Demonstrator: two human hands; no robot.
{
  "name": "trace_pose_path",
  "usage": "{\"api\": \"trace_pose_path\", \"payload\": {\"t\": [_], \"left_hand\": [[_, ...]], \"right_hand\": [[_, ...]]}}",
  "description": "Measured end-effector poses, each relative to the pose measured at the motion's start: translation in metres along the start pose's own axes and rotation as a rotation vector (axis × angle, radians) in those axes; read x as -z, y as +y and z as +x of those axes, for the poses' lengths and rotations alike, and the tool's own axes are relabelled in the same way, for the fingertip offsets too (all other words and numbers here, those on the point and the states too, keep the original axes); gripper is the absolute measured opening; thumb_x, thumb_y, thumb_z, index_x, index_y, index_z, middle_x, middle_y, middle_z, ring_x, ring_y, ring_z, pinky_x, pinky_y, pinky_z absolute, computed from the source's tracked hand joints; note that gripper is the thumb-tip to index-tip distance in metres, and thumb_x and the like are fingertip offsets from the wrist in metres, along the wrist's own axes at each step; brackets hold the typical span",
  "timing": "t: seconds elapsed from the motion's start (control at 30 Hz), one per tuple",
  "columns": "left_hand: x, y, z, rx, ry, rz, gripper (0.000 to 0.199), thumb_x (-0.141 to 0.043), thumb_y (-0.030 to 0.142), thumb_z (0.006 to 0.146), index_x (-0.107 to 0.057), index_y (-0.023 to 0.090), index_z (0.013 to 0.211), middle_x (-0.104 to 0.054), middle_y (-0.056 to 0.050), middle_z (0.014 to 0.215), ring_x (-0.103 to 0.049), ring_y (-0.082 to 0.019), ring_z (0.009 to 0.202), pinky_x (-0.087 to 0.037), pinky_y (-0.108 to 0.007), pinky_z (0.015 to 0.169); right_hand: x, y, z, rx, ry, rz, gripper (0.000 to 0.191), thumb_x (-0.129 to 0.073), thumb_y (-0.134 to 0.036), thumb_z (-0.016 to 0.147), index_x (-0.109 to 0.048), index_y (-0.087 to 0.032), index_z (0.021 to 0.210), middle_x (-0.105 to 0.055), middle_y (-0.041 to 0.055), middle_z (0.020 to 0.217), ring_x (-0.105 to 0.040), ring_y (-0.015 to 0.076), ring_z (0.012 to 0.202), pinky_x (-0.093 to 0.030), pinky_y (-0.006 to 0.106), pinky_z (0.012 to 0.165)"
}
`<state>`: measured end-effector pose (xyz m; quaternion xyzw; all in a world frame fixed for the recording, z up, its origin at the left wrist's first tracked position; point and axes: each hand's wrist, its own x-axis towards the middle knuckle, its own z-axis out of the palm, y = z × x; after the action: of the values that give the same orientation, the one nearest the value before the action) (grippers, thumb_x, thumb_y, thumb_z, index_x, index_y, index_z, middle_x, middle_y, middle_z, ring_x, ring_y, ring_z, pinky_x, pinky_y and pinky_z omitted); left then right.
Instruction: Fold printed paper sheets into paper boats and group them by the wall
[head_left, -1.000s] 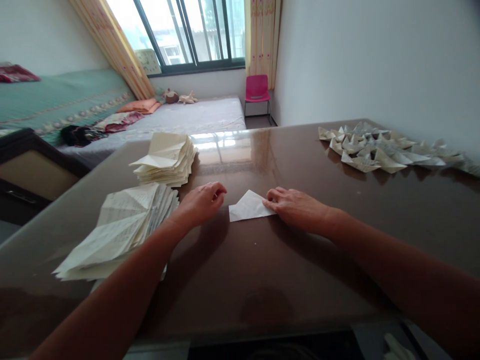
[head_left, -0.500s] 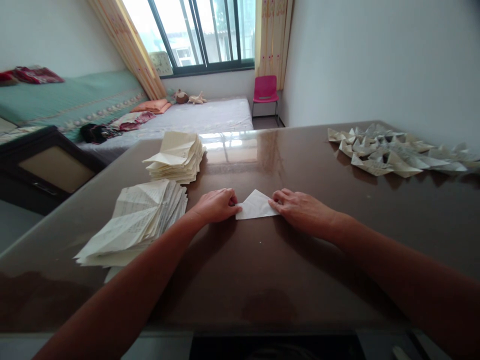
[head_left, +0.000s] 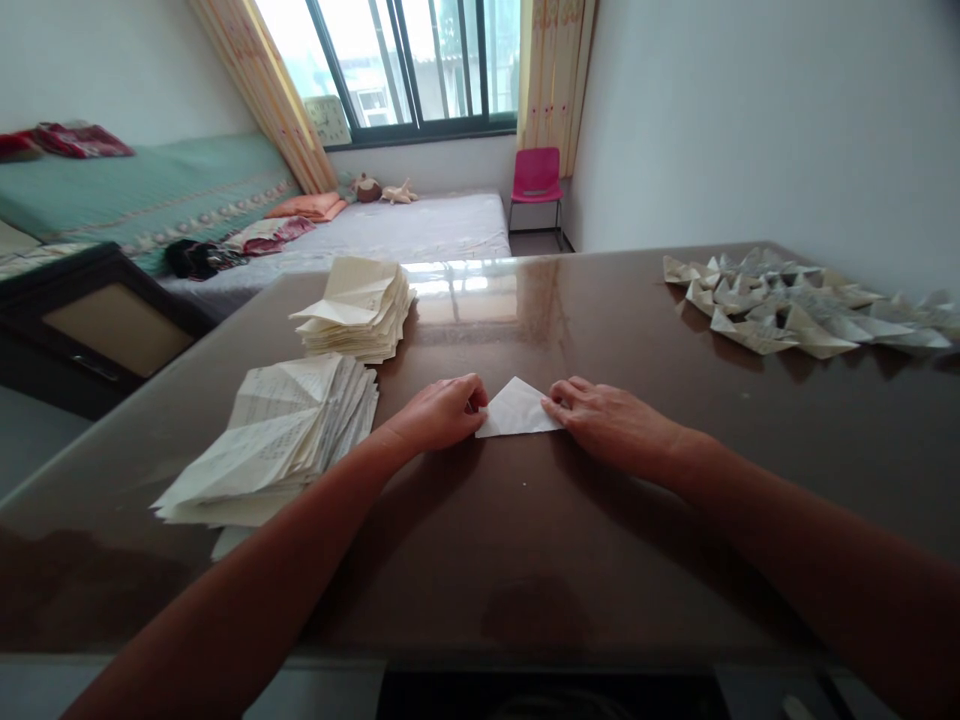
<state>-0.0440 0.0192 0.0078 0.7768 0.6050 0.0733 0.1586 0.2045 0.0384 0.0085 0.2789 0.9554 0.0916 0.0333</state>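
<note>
A small white folded paper (head_left: 517, 410), peaked at the top with a straight lower edge, lies near the middle of the brown table (head_left: 517, 560). My left hand (head_left: 450, 410) pinches its left corner, fingers curled. At the opposite corner, my right hand (head_left: 596, 415) grips the paper between thumb and fingers. Left of my left hand is a stack of creased, written-on sheets (head_left: 277, 430). Behind that stands a second stack of yellowish creased sheets (head_left: 356, 305).
Several folded paper boats (head_left: 780, 300) sit together at the table's far right, beside the wall. Beyond the table are a bed (head_left: 442, 225), a pink chair (head_left: 537, 178) and a window. A dark cabinet (head_left: 105, 320) stands on the left.
Both hands keep hold of the folded paper's corners, with only slight finger movement on the left. The whole view has shifted a little.
</note>
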Motion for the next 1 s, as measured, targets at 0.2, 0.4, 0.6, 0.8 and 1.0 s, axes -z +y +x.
{"api": "trace_pose_path", "payload": {"t": [0.2,0.4,0.6,0.8,1.0], "left_hand": [[-0.001,0.001,0.0,0.049,0.031,-0.033,0.015,-0.055,0.027,0.075,-0.062,0.021,0.086,-0.07,0.0,0.08,-0.065,-0.016,0.077,-0.046,-0.024,0.066],[-0.005,0.015,-0.007,0.068,0.115,0.21,0.014,-0.052,0.029,0.08,-0.064,0.023,0.081,-0.07,-0.001,0.082,-0.064,-0.018,0.074,-0.041,-0.026,0.061],[-0.013,0.026,-0.015,-0.053,0.152,0.45,0.028,-0.042,0.032,0.091,-0.065,0.02,0.081,-0.065,-0.005,0.086,-0.061,-0.019,0.081,-0.042,-0.028,0.064],[0.007,0.023,-0.027,-0.261,-0.013,0.466,0.019,-0.047,0.024,0.088,-0.066,0.021,0.085,-0.062,-0.006,0.092,-0.056,-0.021,0.09,-0.046,-0.028,0.067],[0.013,0.021,-0.029,-0.369,-0.074,0.419,0.022,-0.048,0.015,0.085,-0.066,0.018,0.097,-0.062,-0.007,0.114,-0.054,-0.019,0.102,-0.045,-0.028,0.089]], "right_hand": [[-0.001,0.0,0.0,-0.005,0.002,-0.002,0.033,-0.043,-0.017,0.094,-0.055,-0.013,0.124,-0.058,0.0156,0.111,-0.054,0.0234,0.1,-0.044,0.033,0.084],[0.0,0.0,0.0,-0.004,-0.007,-0.002,0.033,-0.042,-0.017,0.094,-0.055,-0.012,0.124,-0.057,0.0159,0.112,-0.053,0.0241,0.1,-0.044,0.034,0.084],[0.003,-0.002,0.0,-0.014,-0.018,0.009,0.032,-0.041,-0.017,0.094,-0.055,-0.013,0.123,-0.057,0.0152,0.112,-0.054,0.0237,0.1,-0.044,0.034,0.083],[0.007,0.004,-0.001,-0.021,-0.031,0.07,0.027,-0.045,-0.021,0.093,-0.061,-0.018,0.115,-0.058,0.0125,0.111,-0.053,0.0218,0.097,-0.042,0.032,0.08],[0.012,0.011,-0.002,0.083,0.003,0.14,0.027,-0.049,-0.035,0.091,-0.066,-0.02,0.107,-0.06,0.0107,0.113,-0.053,0.0232,0.102,-0.039,0.033,0.083]]}}
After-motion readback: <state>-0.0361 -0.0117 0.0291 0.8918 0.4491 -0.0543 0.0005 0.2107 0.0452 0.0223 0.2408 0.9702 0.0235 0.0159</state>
